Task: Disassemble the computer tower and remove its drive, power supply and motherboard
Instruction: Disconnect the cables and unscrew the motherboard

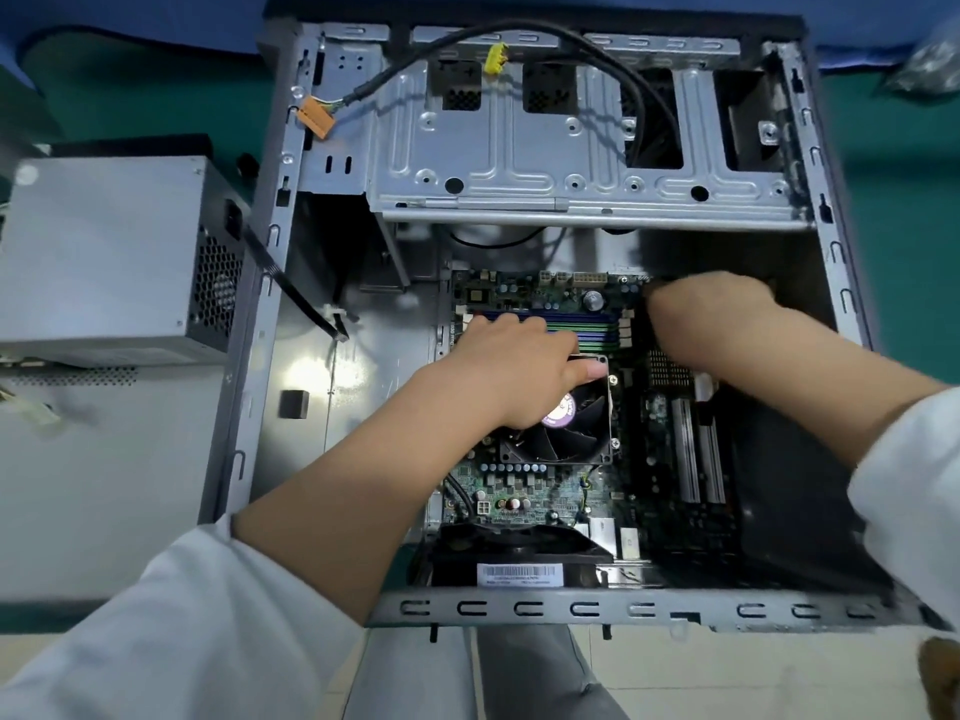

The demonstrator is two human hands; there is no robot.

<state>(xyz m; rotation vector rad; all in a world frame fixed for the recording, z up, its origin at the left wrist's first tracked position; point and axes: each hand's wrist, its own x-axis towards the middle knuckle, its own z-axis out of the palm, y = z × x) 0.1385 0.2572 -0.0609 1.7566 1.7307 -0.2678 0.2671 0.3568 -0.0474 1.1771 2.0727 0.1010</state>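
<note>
So the open grey steel tower case is lying on its side on the bench, and the boxy grey metal power supply is already out, sitting just beside the case on the person's left. The silver drive cage at the far end looks emptied too, though that's a guess from the gaps in it.

What's left is the green motherboard, still flat on the case floor, towards the right half. Its long axis runs near-to-far from the person, with the rear port edge pointing back at them and the RAM slots at the far end.

Both hands are right on it. The left hand rests over the black square CPU cooler fan, fingers curled around its far-left corner with the thumb laid along the frame's top edge, so it looks like it's gripping the cooler as a handle. The right hand is further back at the board's far right corner, fingers bunched down towards the edge, but can't tell what it's got hold of, it's blurred and the fingertips are hidden.

The board lies directly under both grips, so the lift probably has to tilt up and come towards the left, away from the black shroud on the right
</note>
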